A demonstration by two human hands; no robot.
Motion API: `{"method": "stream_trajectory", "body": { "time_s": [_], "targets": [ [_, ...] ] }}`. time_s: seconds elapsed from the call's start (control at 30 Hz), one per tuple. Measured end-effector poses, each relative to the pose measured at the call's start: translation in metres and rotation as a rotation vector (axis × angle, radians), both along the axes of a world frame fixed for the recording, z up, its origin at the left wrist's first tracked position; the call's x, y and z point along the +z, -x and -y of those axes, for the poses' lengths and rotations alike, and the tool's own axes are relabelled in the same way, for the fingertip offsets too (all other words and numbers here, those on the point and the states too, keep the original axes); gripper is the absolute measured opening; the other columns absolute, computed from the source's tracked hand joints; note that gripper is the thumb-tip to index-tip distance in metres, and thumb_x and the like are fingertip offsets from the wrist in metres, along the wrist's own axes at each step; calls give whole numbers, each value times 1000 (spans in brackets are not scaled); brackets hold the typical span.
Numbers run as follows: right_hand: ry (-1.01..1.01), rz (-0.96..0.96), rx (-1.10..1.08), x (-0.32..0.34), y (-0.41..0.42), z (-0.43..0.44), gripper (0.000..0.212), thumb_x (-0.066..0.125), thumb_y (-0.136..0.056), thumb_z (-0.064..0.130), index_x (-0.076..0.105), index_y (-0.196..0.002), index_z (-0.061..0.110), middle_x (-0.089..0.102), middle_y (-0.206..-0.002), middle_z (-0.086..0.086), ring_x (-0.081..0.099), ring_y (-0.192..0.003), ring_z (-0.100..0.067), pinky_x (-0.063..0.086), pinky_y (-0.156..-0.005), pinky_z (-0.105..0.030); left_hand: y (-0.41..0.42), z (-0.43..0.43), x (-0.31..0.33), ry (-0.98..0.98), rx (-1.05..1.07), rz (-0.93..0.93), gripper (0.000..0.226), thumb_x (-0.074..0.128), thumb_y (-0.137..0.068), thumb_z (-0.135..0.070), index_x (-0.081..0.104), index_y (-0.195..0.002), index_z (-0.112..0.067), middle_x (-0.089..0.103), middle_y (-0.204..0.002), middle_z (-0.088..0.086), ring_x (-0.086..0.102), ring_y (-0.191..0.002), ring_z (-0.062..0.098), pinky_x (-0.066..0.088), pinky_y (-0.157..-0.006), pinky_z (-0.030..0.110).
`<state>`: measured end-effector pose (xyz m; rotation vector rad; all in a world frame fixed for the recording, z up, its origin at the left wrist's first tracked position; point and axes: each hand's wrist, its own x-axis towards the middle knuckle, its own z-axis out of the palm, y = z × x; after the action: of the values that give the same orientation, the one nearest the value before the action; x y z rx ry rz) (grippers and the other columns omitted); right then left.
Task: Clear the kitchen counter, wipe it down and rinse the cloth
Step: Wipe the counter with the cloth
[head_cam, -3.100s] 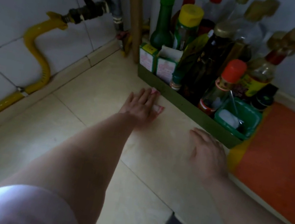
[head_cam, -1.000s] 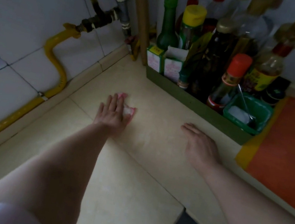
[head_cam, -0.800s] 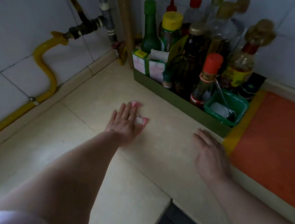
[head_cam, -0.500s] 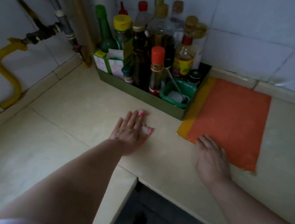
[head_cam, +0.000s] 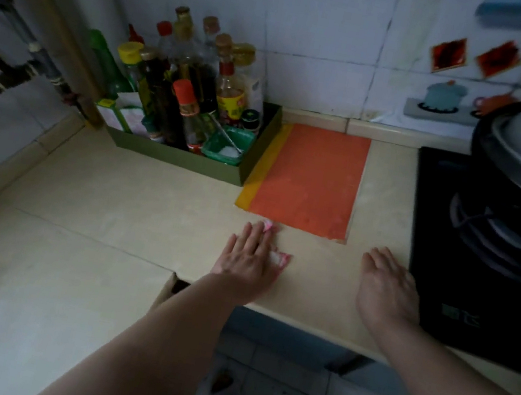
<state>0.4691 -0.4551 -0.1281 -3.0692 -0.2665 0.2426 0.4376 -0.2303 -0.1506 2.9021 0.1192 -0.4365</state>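
The left grip (head_cam: 246,259) presses flat, fingers straight, on a pink cloth (head_cam: 280,259) on the table (head_cam: 132,206), just before the orange mat (head_cam: 311,178); the cloth's long axis is hidden. The right grip (head_cam: 387,289) rests flat and holds nothing.

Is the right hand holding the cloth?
No, the cloth lies under the left hand; the right hand rests flat on the counter.

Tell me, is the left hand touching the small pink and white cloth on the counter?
Touching. The head view shows the left hand lying flat on the pink and white cloth, whose edges peek out beside it.
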Motion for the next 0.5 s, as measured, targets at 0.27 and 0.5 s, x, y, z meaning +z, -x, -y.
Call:
{"method": "stream_trajectory", "body": {
  "time_s": [0.27,0.5],
  "targets": [
    [17,-18,-58,4,23,51,61,12,-85,5,36,-140,16,25,-155,4,10,-148,-14,21,-115,-32,6,72,-1,19,-143,-11,74,12,-96,-63,-8,-154,-22,-15,-162,0,-15,-149,20,-6,-121,39],
    [-10,-27,45,1,25,22,57,19,-91,4,28,-147,9,18,-159,-4,7,-149,-17,13,-120,-30,20,59,1,-45,-258,-1,68,18,-99,-55,-8,-155,-24,-14,-162,-3,-15,-149,18,-8,-120,42]
  ]
}}
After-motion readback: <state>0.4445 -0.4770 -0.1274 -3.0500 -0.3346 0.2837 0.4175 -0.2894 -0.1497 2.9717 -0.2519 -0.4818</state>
